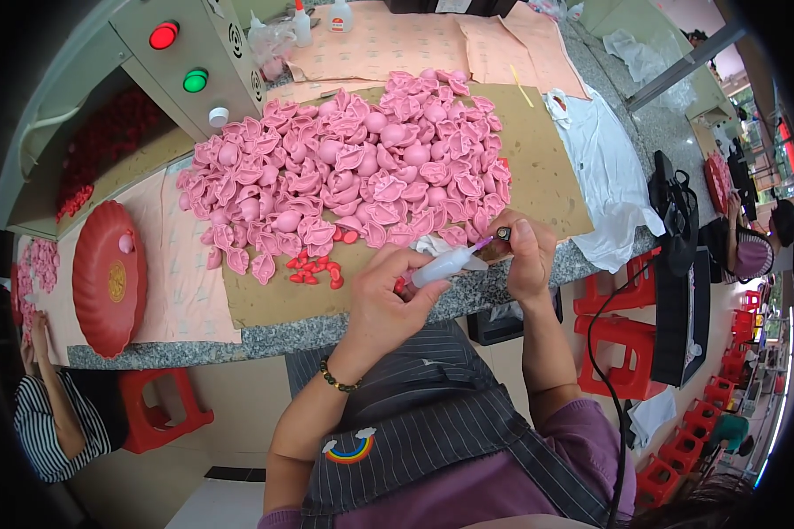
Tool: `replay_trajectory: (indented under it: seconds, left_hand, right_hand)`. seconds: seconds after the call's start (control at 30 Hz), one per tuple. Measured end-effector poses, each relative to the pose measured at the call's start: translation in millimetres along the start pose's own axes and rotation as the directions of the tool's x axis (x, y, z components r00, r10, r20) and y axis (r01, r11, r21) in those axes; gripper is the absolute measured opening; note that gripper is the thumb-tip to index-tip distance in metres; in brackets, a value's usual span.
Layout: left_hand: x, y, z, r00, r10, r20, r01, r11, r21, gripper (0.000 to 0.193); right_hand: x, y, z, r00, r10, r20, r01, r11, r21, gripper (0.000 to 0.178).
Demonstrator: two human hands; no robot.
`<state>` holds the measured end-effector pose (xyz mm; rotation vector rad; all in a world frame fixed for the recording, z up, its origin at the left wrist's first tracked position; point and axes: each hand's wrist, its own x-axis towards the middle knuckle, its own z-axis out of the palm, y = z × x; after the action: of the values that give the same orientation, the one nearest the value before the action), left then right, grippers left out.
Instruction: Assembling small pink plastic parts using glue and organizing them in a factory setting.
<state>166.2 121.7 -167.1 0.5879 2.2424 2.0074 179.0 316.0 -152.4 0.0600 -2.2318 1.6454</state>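
My left hand (386,286) is closed round a translucent white squeeze bottle (441,266), tilted with its purple nozzle (480,245) up and to the right. Close to the nozzle tip, my right hand (533,257) pinches a small dark object with a metal rim (503,234), which looks like a lighter. Beyond both hands spreads a large heap of pink shell-shaped pieces (353,167), some with round balls among them. Small glossy red pieces (313,269) lie left of the bottle on the brown board (273,309). A crumpled white scrap (432,245) lies just behind the bottle.
At left, a red scalloped tray (88,273) holds one pink piece beside a machine (163,79) with red and green buttons. Glue bottles (303,26) stand at the back. White cloth (604,176) hangs over the right edge. Another person's arm (53,379) shows at far left.
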Motion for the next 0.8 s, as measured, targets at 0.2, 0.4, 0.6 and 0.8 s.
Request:
replay_trajectory:
  seconds: [0.2,0.4,0.6,0.8]
  left_hand:
    - [0.0,0.6,0.1,1.000,-0.019,-0.002,0.019,1.000,-0.012,0.019]
    - [0.3,0.4,0.3,1.000,0.015,-0.014,-0.015,1.000,0.008,0.019]
    - [-0.1,0.7,0.0,1.000,-0.018,-0.002,0.018,1.000,-0.006,0.018]
    - [-0.2,0.3,0.0,1.000,-0.019,-0.006,0.019,0.999,-0.030,0.018]
  right_hand:
    - [-0.3,3.4,2.0,1.000,-0.021,0.010,0.019,0.992,0.126,0.043]
    - [-0.9,3.8,3.9,1.000,-0.014,0.006,0.013,0.994,0.107,0.043]
    - [2.2,1.6,2.9,0.999,-0.050,-0.008,0.050,0.997,0.051,0.044]
    - [1.6,-0.3,0.8,0.999,0.032,-0.009,-0.032,0.999,0.005,0.050]
